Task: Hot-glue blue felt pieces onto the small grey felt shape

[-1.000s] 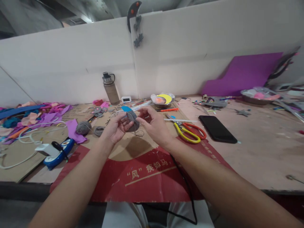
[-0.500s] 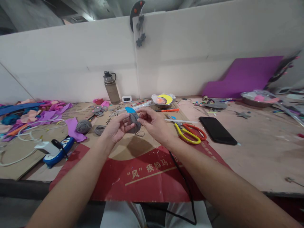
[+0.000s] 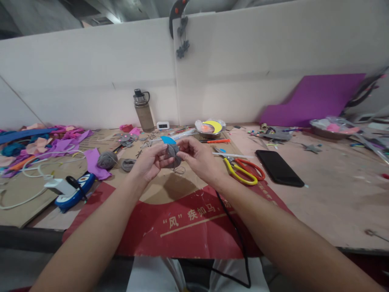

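Note:
A blue flat piece [image 3: 168, 140] with a curved edge is partly covered in grey yarn [image 3: 173, 151]. My left hand [image 3: 152, 161] grips its left side between thumb and fingers. On the other side, the fingers of my right hand [image 3: 194, 157] are pinched at the yarn-covered edge. A loose strand hangs below the piece over the cardboard. Left of my hands lie a grey yarn ball [image 3: 107, 160] and a smaller grey coil [image 3: 128, 164]. Scissors [image 3: 243, 170] with yellow and red handles rest to the right of my right hand.
A black phone [image 3: 279, 168] lies right of the scissors. A bottle [image 3: 144, 113] stands by the white partition, with a bowl [image 3: 209, 132] holding a yellow crescent farther right. Cloth scraps [image 3: 45, 146] and a blue power strip [image 3: 75, 194] occupy the left. A black cable crosses the red sheet.
The blue piece has turned in my fingers, and its exposed blue part now looks wider and more rounded. Both hands stay in nearly the same place. The view has shifted slightly.

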`<control>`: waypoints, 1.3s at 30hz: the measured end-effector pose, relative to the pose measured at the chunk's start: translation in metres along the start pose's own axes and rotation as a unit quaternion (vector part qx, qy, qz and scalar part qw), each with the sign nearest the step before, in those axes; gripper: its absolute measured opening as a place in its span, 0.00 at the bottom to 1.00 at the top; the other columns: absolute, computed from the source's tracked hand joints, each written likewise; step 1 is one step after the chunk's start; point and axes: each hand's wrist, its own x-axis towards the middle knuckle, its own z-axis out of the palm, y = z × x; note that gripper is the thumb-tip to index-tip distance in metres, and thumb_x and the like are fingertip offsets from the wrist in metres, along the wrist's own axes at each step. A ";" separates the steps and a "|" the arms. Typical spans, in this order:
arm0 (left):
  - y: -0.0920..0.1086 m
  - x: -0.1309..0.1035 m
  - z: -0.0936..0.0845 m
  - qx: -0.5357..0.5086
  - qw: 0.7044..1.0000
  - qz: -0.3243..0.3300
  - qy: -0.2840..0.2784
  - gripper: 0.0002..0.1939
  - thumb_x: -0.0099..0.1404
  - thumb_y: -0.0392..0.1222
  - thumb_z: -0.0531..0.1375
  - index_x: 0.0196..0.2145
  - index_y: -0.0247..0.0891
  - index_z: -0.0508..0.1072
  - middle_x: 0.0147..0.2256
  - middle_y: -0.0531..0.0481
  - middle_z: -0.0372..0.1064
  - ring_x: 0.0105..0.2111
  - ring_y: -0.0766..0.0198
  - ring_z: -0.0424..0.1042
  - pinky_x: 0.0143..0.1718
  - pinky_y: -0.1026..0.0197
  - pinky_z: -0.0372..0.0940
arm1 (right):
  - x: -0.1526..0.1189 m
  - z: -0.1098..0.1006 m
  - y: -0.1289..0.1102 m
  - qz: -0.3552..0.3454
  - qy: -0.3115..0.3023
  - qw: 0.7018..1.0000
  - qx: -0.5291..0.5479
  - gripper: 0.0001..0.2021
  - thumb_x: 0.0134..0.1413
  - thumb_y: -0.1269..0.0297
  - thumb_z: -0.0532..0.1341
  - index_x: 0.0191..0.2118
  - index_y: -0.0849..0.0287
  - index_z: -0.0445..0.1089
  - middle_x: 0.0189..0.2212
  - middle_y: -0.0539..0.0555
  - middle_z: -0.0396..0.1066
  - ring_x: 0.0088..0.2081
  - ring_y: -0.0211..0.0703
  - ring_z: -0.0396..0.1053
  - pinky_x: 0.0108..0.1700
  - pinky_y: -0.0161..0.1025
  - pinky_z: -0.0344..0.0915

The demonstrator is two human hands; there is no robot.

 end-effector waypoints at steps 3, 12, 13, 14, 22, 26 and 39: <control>0.000 -0.001 0.000 0.011 1.000 0.015 -0.015 0.00 0.59 0.32 0.63 0.30 0.32 0.74 0.26 0.48 0.74 0.23 0.68 0.73 0.27 0.66 0.74 | 0.000 0.001 0.002 -0.008 0.002 1.000 0.021 0.10 0.53 0.69 0.61 0.42 0.55 0.65 0.31 0.48 0.66 0.34 0.38 0.66 0.40 0.39 0.64; 0.000 -0.001 -0.002 0.011 0.999 0.028 -0.029 0.01 0.58 0.32 0.63 0.31 0.31 0.74 0.29 0.47 0.76 0.24 0.67 0.74 0.26 0.65 0.74 | -0.001 0.002 0.000 0.000 0.014 1.000 0.009 0.11 0.52 0.70 0.60 0.43 0.54 0.67 0.29 0.46 0.64 0.32 0.38 0.64 0.39 0.38 0.63; 0.000 -0.001 -0.002 0.009 0.999 0.027 -0.027 0.01 0.58 0.32 0.63 0.31 0.32 0.74 0.29 0.47 0.76 0.24 0.67 0.74 0.26 0.65 0.74 | -0.002 0.002 0.001 0.001 0.015 1.000 0.011 0.11 0.52 0.70 0.61 0.43 0.54 0.67 0.28 0.46 0.64 0.32 0.38 0.64 0.38 0.38 0.63; 0.000 -0.001 -0.002 0.008 0.999 0.027 -0.025 0.01 0.58 0.32 0.63 0.30 0.32 0.74 0.28 0.47 0.76 0.24 0.67 0.74 0.26 0.66 0.74 | -0.002 0.003 0.001 0.001 0.017 1.000 0.013 0.12 0.52 0.70 0.61 0.43 0.54 0.67 0.28 0.46 0.64 0.32 0.38 0.64 0.38 0.38 0.64; -0.001 0.000 -0.002 0.003 0.999 0.024 -0.023 0.02 0.57 0.32 0.64 0.29 0.33 0.73 0.27 0.48 0.75 0.23 0.67 0.74 0.26 0.65 0.74 | -0.002 0.002 -0.003 0.008 0.022 1.000 0.013 0.10 0.51 0.71 0.61 0.41 0.54 0.69 0.28 0.47 0.65 0.32 0.38 0.65 0.39 0.39 0.65; -0.001 0.001 -0.003 0.005 0.999 0.022 -0.026 0.02 0.57 0.32 0.64 0.30 0.32 0.73 0.28 0.47 0.76 0.24 0.67 0.74 0.26 0.65 0.74 | -0.002 0.002 -0.006 0.011 0.024 1.000 0.016 0.09 0.51 0.72 0.61 0.39 0.55 0.69 0.28 0.47 0.65 0.32 0.38 0.65 0.40 0.39 0.65; -0.001 0.000 -0.002 0.008 0.999 0.026 -0.031 0.02 0.57 0.32 0.64 0.29 0.32 0.73 0.27 0.47 0.75 0.24 0.67 0.75 0.26 0.65 0.74 | -0.003 0.005 -0.001 0.011 0.031 0.999 0.008 0.09 0.51 0.69 0.61 0.40 0.55 0.67 0.29 0.48 0.65 0.31 0.38 0.65 0.38 0.39 0.65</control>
